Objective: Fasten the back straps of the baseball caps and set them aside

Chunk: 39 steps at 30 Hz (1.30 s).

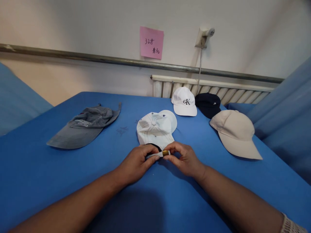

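Pinching the strap of the pale cap, at frame centre, with left hand and gripping its gold buckle with right hand; apparently working midway, leaving full fastening impossible to confirm.

My left hand and right hand pinch close together, fingertips nearly meeting.
From afar I see thumbs opposing curled fingers, both forearms slanting inward from the lower left and lower right.
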{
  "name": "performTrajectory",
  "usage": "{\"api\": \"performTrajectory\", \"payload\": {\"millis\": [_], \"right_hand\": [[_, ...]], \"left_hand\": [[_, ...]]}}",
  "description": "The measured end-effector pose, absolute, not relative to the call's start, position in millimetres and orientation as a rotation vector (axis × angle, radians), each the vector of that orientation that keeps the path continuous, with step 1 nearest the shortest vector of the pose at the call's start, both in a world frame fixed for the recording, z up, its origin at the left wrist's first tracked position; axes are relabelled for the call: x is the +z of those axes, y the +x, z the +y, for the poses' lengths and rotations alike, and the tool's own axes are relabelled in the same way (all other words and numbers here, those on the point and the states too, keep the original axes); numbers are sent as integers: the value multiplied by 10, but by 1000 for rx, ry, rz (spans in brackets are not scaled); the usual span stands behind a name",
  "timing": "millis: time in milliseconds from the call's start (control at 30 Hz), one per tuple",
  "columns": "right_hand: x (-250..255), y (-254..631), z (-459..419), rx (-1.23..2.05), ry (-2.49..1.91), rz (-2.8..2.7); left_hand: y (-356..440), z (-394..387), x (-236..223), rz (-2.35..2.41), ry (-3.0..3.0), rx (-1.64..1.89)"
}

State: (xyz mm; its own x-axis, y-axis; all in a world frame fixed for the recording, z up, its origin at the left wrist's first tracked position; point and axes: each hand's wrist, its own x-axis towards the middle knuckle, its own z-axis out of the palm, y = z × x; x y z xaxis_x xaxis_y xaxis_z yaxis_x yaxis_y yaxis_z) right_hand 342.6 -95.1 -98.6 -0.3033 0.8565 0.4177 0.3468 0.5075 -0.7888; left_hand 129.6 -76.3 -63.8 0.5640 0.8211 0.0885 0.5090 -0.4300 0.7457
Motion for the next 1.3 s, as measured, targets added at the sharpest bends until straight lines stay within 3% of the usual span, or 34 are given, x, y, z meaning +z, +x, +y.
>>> {"api": "performTrajectory", "payload": {"millis": [833,1133,1300], "right_hand": [[-1001,3419,-986,745,-890,-1992],[-1038,3584,-747,814,-1132,-1357],[-1043,3572,-774,850,-1123,-1413]], "left_hand": [[1238,-718,-616,1090,2241,440],[1213,-671,-620,1111,2222,412],[1223,-677,-601,1108,2258,405]]}}
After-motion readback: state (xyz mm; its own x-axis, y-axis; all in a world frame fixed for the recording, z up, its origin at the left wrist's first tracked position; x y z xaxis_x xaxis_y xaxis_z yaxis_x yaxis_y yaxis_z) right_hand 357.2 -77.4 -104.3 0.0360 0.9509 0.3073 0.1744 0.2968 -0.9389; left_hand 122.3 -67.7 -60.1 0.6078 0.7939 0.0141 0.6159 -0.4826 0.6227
